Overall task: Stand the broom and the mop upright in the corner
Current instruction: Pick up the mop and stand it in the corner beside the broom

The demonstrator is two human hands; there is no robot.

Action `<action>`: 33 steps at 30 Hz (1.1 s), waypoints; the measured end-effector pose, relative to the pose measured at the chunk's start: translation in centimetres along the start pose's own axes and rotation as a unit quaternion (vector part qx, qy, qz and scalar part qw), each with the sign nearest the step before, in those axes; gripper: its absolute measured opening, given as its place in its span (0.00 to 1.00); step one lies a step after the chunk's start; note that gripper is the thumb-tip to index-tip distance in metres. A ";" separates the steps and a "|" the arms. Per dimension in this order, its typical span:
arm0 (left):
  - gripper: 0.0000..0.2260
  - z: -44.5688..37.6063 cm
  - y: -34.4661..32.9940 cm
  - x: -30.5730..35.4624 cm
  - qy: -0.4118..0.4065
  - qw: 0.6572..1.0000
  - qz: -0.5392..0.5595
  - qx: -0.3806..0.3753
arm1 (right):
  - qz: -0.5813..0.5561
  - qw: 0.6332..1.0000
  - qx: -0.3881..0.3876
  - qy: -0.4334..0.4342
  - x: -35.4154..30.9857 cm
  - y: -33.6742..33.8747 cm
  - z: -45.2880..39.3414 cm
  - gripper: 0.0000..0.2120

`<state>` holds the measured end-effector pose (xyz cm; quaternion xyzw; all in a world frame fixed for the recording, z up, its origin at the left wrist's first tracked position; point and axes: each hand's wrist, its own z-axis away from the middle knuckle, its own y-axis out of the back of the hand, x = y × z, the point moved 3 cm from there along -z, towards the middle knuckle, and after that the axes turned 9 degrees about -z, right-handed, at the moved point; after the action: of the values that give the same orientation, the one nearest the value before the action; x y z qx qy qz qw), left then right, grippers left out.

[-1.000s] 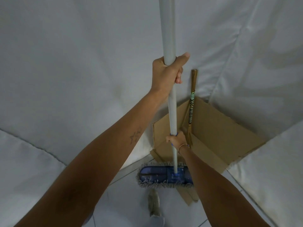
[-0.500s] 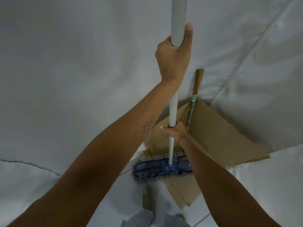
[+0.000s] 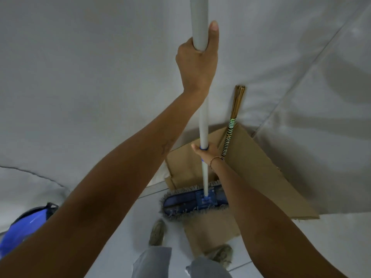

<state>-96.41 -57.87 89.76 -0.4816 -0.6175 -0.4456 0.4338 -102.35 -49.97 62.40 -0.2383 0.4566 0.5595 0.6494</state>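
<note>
The mop (image 3: 203, 121) has a long grey pole and a flat blue head with grey fringe (image 3: 192, 201) resting on the floor at the edge of the cardboard. My left hand (image 3: 197, 63) grips the pole high up, thumb along it. My right hand (image 3: 206, 150) holds the pole lower down, at a blue ring. The broom (image 3: 230, 127), a thin stick bundle with a green-and-black striped handle, stands upright against the white fabric in the corner, just right of the mop pole.
Brown cardboard (image 3: 261, 173) lines the corner and part of the tiled floor. White fabric sheets (image 3: 90, 77) cover both walls. A blue bucket (image 3: 24, 227) sits at the lower left. My shoes (image 3: 157, 232) and jeans are below.
The view has tilted down and drawn closer, so my feet and the blue bucket now show. My left hand sits higher on the pole than a second ago. The broom stays put.
</note>
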 end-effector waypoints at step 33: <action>0.17 -10.0 -4.1 -11.1 0.052 0.998 0.016 -0.043 | 0.003 0.998 0.006 -0.067 0.7 -4.4 -13.0 0.11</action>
<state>-97.55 -70.42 80.79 -0.4857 -0.5667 -0.4888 0.4516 -102.50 -61.43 54.86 -0.1949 0.4164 0.5732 0.6783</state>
